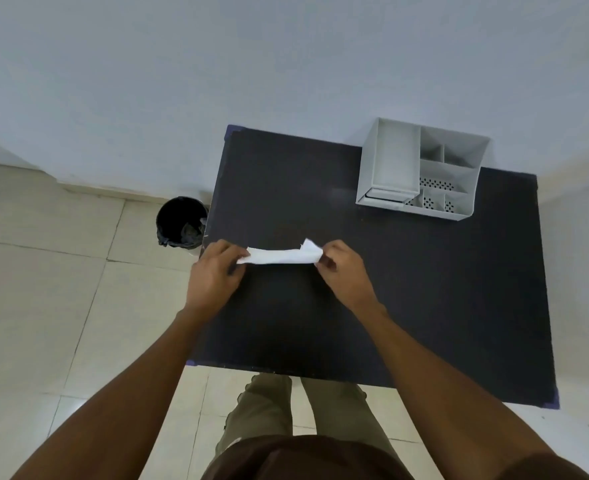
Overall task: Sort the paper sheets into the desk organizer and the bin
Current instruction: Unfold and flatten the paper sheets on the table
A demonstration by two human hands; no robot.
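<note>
1. Both grips pinch one crumpled white paper sheet (281, 255) — left hand (213, 271), right hand (343, 270) — above the matte black bench (424, 289).
2. Grey compartmented desk organizer (421, 169) at far right.
3. Round black bin (181, 221) — on the floor.

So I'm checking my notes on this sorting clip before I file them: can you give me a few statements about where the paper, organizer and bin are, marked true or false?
1. Both hands, left and right, hold one white paper sheet between them. True.
2. The bin stands on the table. False: it stands on the floor beside the table's left edge.
3. The desk organizer sits at the table's far right. True.
4. The paper lies flat and smooth. False: it is folded or crumpled into a narrow strip.
5. The bin is black. True.
</note>
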